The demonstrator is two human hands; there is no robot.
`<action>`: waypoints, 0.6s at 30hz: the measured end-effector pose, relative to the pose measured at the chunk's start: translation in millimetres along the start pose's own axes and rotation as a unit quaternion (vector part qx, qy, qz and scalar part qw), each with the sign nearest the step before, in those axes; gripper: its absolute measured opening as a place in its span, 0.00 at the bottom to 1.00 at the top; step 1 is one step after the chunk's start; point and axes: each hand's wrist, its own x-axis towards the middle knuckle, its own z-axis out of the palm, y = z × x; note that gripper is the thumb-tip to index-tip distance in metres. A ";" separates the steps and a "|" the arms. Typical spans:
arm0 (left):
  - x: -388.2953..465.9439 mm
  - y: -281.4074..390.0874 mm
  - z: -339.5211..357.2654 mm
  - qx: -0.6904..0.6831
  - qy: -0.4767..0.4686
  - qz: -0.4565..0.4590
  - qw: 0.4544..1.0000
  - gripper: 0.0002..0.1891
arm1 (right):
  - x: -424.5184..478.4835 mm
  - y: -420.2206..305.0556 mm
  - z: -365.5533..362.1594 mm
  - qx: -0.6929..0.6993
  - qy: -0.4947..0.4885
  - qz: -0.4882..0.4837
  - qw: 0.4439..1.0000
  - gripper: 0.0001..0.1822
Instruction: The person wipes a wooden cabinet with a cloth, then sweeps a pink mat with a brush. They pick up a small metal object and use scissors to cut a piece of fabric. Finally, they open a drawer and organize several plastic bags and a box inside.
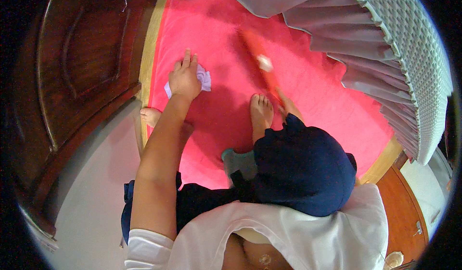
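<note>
My left hand point(184, 80) is palm down low over a pink-red carpet point(223, 28), with fingers stretched forward. A crumpled lilac cloth point(204, 78) shows on both sides of this hand; the palm side is hidden, so a grip on the cloth cannot be made out. Partly behind my raised knee, my right hand point(288, 105) grips the near end of a long red-orange object point(269, 78). That object is motion-blurred, points forward and to the left, and has a white patch near its middle.
A dark wooden panelled piece of furniture point(94, 49) stands at left. On the right, a bed has a pleated grey-mauve skirt point(353, 39) and a quilted cover point(404, 28). My bare foot point(261, 109) is on the carpet between the hands. Wooden flooring point(149, 53) borders the carpet's left edge.
</note>
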 end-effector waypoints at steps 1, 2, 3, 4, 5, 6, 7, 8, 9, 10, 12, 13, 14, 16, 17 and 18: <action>-3.9 -5.6 3.4 -0.006 -0.013 -0.009 1.000 0.41 | 8.5 -33.3 -8.9 -0.066 -0.040 -0.027 0.997 0.21; -4.2 -9.2 10.7 -0.012 -0.026 -0.010 1.000 0.41 | 10.2 -87.9 -18.7 -0.168 -0.076 -0.062 0.981 0.22; -1.4 -6.0 12.2 -0.019 -0.036 -0.003 0.999 0.41 | 22.8 -118.4 -28.7 -0.238 -0.092 -0.098 0.962 0.23; 0.2 -3.3 10.2 -0.012 -0.044 -0.001 0.999 0.41 | 33.0 -137.0 -33.9 -0.275 -0.091 -0.121 0.949 0.24; 1.9 -0.5 8.2 -0.005 -0.053 0.001 0.999 0.41 | 31.8 -116.4 -38.0 -0.221 -0.028 -0.182 0.958 0.25; 5.7 1.0 4.3 0.004 -0.058 0.001 0.998 0.41 | 31.7 -96.7 -40.8 -0.171 0.030 -0.248 0.953 0.25; 4.9 -2.9 5.2 -0.002 -0.062 -0.007 0.998 0.41 | 19.3 -75.5 -50.6 -0.137 0.045 -0.199 0.969 0.25; 2.6 -6.0 6.9 -0.010 -0.065 -0.015 0.998 0.42 | 6.2 -55.7 -63.0 -0.102 0.064 -0.150 0.981 0.25; 1.1 -8.3 9.8 -0.017 -0.069 -0.021 0.997 0.42 | -12.0 -38.2 -65.3 -0.106 0.089 -0.108 0.984 0.23; 0.4 -8.2 10.8 -0.011 -0.066 -0.019 0.998 0.43 | -30.2 -27.8 -54.8 -0.138 0.112 -0.083 0.980 0.22; 2.8 -0.9 7.6 -0.009 -0.061 0.000 0.998 0.43 | -61.6 -20.0 -23.4 -0.279 0.132 -0.061 0.949 0.18; 2.7 -0.8 7.7 -0.013 -0.059 0.001 0.998 0.43 | -63.6 -24.2 1.3 -0.354 0.128 -0.070 0.924 0.16; 3.0 -2.0 7.6 -0.016 -0.058 0.003 0.998 0.43 | -60.9 -28.7 21.9 -0.424 0.124 -0.077 0.894 0.14; 0.5 -10.6 10.1 -0.015 -0.060 -0.014 0.998 0.43 | -51.4 -37.0 49.3 -0.501 0.135 -0.102 0.849 0.11; 1.2 -11.6 10.4 -0.017 -0.063 -0.023 0.998 0.43 | -46.5 -40.1 54.0 -0.531 0.148 -0.109 0.827 0.09; 6.1 -4.3 8.0 -0.024 -0.067 -0.018 0.997 0.43 | -45.1 -36.9 52.5 -0.543 0.165 -0.102 0.817 0.08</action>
